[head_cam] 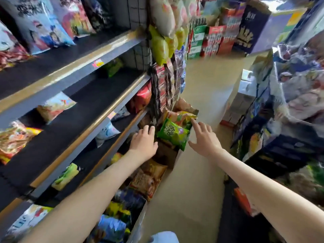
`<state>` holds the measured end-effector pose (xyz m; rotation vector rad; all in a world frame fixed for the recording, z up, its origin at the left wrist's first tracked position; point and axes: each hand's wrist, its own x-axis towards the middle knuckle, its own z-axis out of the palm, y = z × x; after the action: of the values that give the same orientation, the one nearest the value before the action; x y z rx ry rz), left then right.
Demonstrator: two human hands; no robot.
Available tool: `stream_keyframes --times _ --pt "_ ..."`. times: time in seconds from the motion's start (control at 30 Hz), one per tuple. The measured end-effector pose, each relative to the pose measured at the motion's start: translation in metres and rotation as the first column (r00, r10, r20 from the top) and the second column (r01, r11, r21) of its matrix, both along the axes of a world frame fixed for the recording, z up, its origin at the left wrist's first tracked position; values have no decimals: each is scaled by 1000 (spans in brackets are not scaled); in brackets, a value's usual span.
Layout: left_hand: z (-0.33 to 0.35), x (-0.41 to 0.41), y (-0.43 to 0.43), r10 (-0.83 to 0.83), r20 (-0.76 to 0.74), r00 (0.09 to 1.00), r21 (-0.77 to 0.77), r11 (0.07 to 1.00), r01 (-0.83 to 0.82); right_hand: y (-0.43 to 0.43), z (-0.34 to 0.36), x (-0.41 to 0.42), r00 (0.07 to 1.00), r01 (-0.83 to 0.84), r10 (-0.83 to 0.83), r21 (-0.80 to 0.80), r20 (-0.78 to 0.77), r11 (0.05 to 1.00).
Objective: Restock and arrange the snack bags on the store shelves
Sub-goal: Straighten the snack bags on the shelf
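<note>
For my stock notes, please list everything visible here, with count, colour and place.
green snack bag: one, green, atop an open box, between the hands
cardboard boxes: at least two, brown, floor beside shelves
shelves: several tiers, dark, left
shelf bags: several, mixed colours, scattered on shelves
hanging bags: several, yellow-green and white, shelf end
stacked cartons: many, red and green, aisle end
left hand: one, left of green snack bag
right hand: one, fingers spread, on its right
</note>
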<state>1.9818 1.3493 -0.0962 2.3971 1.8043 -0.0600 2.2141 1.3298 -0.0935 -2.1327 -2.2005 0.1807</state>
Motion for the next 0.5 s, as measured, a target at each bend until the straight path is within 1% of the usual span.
stream_keyframes --times 0.17,0.27,0.43,0.5 --pt "-55 48 114 47 22 999 -87 995 -45 122 -58 42 997 -73 75 -69 27 995" --pt "-85 72 179 69 15 998 -160 985 -66 190 -100 62 990 -123 133 -170 49 978" --pt "-129 82 254 200 -37 979 -185 961 -204 273 -161 83 953 -248 286 -287 99 925" --pt "-150 84 270 267 -73 961 -190 942 -276 297 -191 82 934 -304 344 -285 100 909"
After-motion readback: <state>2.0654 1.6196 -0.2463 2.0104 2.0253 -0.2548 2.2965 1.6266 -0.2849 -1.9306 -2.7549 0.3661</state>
